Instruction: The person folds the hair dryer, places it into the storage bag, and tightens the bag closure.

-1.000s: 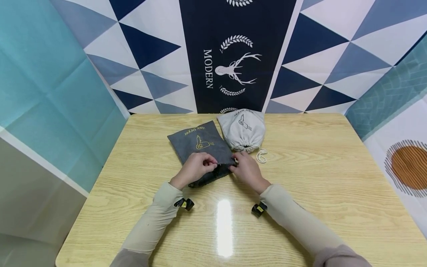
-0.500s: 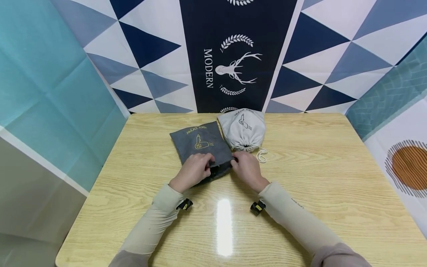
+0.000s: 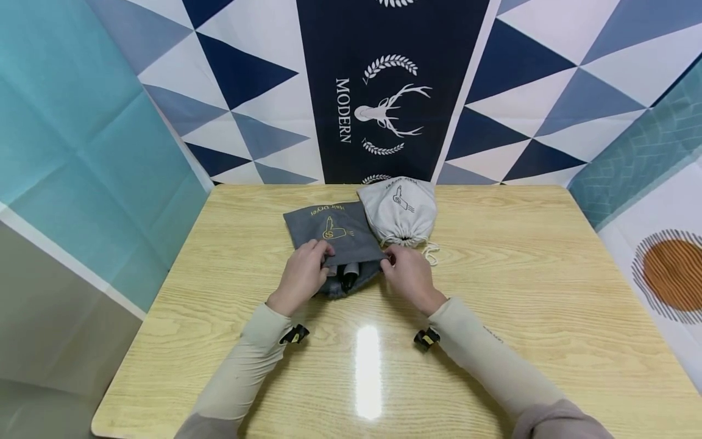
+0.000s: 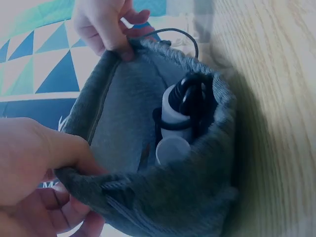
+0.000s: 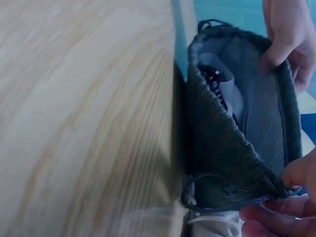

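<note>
A dark grey drawstring bag (image 3: 351, 238) with yellow "Hair Dryer" print lies on the table, its mouth held wide toward me. My left hand (image 3: 301, 271) pinches the left end of the rim, thumb inside the bag. The right end of the rim is pinched by my right hand (image 3: 410, 274). Inside, the left wrist view shows a light grey hair dryer (image 4: 174, 117) with a black cord (image 4: 188, 94) bundled against it; most of its body is hidden by the cloth. A loose dark drawstring (image 5: 210, 174) hangs at the bag's right end.
A second drawstring bag (image 3: 400, 213), off-white, closed and bulging, stands close behind my right hand, its white cord (image 3: 431, 253) trailing on the wood. The wooden table (image 3: 521, 292) meets a patterned backdrop (image 3: 263, 91) at its far edge.
My left hand has moved left and slightly away from me, drawing the rim apart. The bag's mouth has widened and the dryer inside has come into sight. The right hand keeps nearly the same place.
</note>
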`<state>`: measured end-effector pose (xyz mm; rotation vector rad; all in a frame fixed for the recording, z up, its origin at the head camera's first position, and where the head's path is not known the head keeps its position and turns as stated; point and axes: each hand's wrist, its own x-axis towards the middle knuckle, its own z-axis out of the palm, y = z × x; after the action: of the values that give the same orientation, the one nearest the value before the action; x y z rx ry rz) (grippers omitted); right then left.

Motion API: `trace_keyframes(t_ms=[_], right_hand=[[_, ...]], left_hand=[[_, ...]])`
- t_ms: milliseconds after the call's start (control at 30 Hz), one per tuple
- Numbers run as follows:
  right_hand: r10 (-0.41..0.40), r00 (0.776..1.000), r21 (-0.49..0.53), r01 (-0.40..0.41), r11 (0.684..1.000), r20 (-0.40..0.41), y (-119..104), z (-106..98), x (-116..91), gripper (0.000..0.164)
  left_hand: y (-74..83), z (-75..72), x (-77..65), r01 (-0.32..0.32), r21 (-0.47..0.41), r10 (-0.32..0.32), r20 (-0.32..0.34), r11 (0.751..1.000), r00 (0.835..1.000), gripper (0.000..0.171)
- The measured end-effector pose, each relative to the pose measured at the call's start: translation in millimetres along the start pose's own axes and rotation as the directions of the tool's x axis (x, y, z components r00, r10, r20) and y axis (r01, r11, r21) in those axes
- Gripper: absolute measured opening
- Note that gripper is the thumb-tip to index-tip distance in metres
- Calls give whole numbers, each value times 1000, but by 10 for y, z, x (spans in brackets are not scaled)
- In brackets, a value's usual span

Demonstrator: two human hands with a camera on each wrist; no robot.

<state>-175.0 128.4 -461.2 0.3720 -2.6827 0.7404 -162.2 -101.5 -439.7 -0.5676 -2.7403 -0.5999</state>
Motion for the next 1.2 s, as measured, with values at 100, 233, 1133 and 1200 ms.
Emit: trace_keyframes(t_ms=[100,233,1133,1200], right_hand=[[19,1000,-11,-19,1000,7,30,-22,6,14],[30,1000,-16,-30,999,9,77,-45,13,13],[24,991,60,-32,998,134,170,-40,-12,27],[26,984,119,-47,992,174,179,-24,-9,31]], left_hand=[[-31,-26,-18,38,-48,-37,20,998,999,26],[-72,-58,-45,78,-64,-76,35,995,996,25],[-303,-169,-220,423,-22,-403,258,906,878,22],[-320,-170,-233,441,-52,-409,290,896,865,21]])
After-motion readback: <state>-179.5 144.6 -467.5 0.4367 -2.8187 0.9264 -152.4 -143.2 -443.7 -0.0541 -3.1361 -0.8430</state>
